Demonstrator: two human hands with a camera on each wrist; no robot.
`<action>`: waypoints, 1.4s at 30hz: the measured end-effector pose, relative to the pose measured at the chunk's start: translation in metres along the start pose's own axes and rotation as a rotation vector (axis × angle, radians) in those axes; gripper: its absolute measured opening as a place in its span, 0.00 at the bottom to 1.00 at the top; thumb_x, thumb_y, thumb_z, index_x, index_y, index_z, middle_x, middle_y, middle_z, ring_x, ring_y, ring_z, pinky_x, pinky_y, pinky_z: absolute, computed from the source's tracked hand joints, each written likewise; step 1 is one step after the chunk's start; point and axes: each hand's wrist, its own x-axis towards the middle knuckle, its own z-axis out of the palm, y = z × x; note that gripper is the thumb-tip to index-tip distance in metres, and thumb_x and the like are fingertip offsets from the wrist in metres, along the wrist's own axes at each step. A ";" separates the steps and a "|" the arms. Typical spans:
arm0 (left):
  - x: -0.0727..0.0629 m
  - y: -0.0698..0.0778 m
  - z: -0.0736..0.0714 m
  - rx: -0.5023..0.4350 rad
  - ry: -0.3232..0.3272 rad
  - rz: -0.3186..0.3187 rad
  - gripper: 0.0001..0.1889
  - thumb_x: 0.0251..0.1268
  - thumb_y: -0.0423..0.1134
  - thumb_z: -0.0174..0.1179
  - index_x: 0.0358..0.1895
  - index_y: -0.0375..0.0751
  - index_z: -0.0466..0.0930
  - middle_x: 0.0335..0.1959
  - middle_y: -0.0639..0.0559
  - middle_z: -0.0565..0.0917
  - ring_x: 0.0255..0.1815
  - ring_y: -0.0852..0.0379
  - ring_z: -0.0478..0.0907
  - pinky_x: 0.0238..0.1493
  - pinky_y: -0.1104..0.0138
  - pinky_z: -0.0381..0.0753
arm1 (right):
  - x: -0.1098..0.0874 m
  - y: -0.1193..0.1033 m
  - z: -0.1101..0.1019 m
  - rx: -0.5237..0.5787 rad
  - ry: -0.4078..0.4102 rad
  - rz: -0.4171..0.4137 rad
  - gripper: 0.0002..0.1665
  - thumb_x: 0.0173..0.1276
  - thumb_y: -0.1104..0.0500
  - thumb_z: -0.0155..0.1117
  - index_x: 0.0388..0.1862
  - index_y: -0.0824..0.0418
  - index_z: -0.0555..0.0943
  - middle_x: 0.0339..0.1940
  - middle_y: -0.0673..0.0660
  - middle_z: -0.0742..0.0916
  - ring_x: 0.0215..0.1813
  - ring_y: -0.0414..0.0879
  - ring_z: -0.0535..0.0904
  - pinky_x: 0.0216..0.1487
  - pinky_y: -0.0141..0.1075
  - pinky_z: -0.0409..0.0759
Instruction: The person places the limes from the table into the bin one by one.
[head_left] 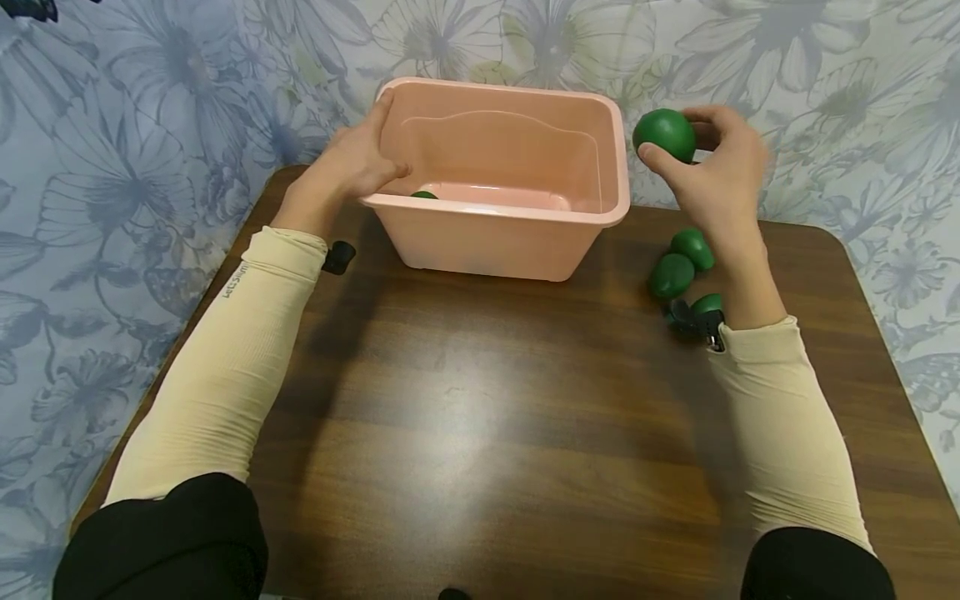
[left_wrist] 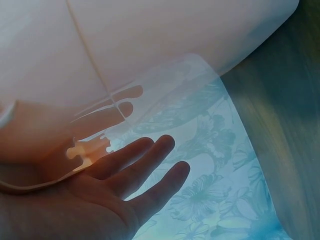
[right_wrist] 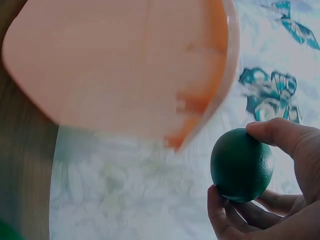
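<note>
My right hand (head_left: pixel 723 162) holds a smooth, slightly oval green ball (head_left: pixel 665 135) between thumb and fingertips, raised to the right of the pink plastic tub (head_left: pixel 480 242). In the right wrist view, the ball (right_wrist: pixel 242 166) is beside the tub's rim (right_wrist: pixel 231 55). My left hand (head_left: pixel 356 162) rests on the tub's left rim, thumb over the inside. The left wrist view shows straight, spread fingers (left_wrist: pixel 165 185) outside the tub wall. A bit of another green ball (head_left: pixel 424 195) shows inside the tub, mostly hidden by the front wall.
Several green balls (head_left: pixel 672 276) lie on the brown wooden table (head_left: pixel 465 400), right of the tub and beneath my right forearm. One is partly covered by the black wrist camera (head_left: pixel 696 321). Flower-patterned paper (head_left: pixel 817 108) surrounds the table beyond its edges.
</note>
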 end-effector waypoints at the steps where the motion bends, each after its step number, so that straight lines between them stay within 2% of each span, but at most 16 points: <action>1: 0.000 0.000 0.000 0.000 0.002 0.001 0.54 0.76 0.52 0.57 0.84 0.70 0.19 0.88 0.41 0.47 0.87 0.31 0.38 0.83 0.37 0.46 | 0.000 -0.004 0.004 0.001 -0.007 -0.016 0.34 0.62 0.44 0.78 0.64 0.56 0.84 0.51 0.49 0.88 0.49 0.32 0.78 0.46 0.27 0.73; 5: 0.000 0.001 0.001 -0.002 0.005 -0.002 0.54 0.75 0.52 0.57 0.84 0.70 0.19 0.88 0.41 0.47 0.87 0.32 0.38 0.83 0.37 0.46 | 0.002 -0.016 0.017 -0.010 -0.039 -0.052 0.34 0.63 0.44 0.77 0.64 0.56 0.84 0.57 0.57 0.89 0.52 0.38 0.82 0.46 0.25 0.77; 9: 0.000 0.003 0.003 -0.010 0.007 -0.003 0.54 0.75 0.52 0.57 0.84 0.71 0.19 0.88 0.45 0.47 0.88 0.33 0.37 0.84 0.38 0.44 | 0.001 -0.022 0.027 -0.017 -0.060 -0.071 0.33 0.62 0.44 0.78 0.63 0.56 0.84 0.57 0.58 0.89 0.54 0.41 0.84 0.46 0.25 0.78; 14: 0.000 0.005 0.004 -0.019 0.006 0.000 0.54 0.75 0.51 0.58 0.84 0.72 0.20 0.88 0.44 0.48 0.87 0.32 0.37 0.83 0.37 0.44 | -0.001 -0.019 0.032 -0.012 -0.092 -0.069 0.32 0.63 0.46 0.78 0.63 0.59 0.84 0.55 0.58 0.90 0.53 0.42 0.84 0.48 0.25 0.79; 19: 0.000 0.004 0.003 -0.014 -0.002 -0.012 0.54 0.75 0.53 0.57 0.84 0.73 0.18 0.88 0.43 0.46 0.88 0.33 0.36 0.83 0.37 0.43 | -0.002 -0.012 0.032 0.033 -0.095 -0.064 0.27 0.67 0.52 0.75 0.61 0.63 0.84 0.54 0.61 0.90 0.53 0.45 0.86 0.51 0.27 0.84; 27: -0.001 0.002 0.003 -0.020 -0.013 -0.027 0.54 0.75 0.54 0.57 0.83 0.74 0.18 0.88 0.43 0.44 0.88 0.33 0.35 0.83 0.36 0.45 | -0.011 0.016 0.018 -0.010 -0.118 0.006 0.25 0.72 0.49 0.69 0.63 0.60 0.84 0.58 0.60 0.88 0.56 0.44 0.84 0.53 0.28 0.82; 31: -0.002 -0.002 0.001 -0.006 -0.009 -0.029 0.55 0.75 0.56 0.57 0.83 0.74 0.17 0.88 0.41 0.45 0.87 0.31 0.36 0.83 0.36 0.46 | -0.015 0.033 0.009 -0.052 -0.109 0.014 0.24 0.73 0.50 0.68 0.62 0.59 0.85 0.57 0.61 0.89 0.52 0.39 0.84 0.51 0.26 0.81; 36: -0.001 -0.001 0.001 -0.009 0.000 -0.010 0.55 0.75 0.55 0.57 0.83 0.72 0.18 0.88 0.44 0.45 0.87 0.32 0.36 0.83 0.36 0.45 | -0.025 0.058 -0.004 -0.106 -0.119 0.044 0.25 0.74 0.49 0.67 0.63 0.62 0.85 0.58 0.63 0.89 0.47 0.30 0.81 0.52 0.25 0.82; 42: -0.001 0.000 0.001 -0.011 0.000 -0.028 0.54 0.75 0.55 0.57 0.83 0.74 0.18 0.88 0.44 0.45 0.88 0.33 0.35 0.83 0.36 0.45 | -0.033 0.084 -0.019 -0.134 -0.126 0.080 0.27 0.74 0.48 0.68 0.64 0.62 0.84 0.59 0.64 0.89 0.45 0.25 0.78 0.51 0.21 0.78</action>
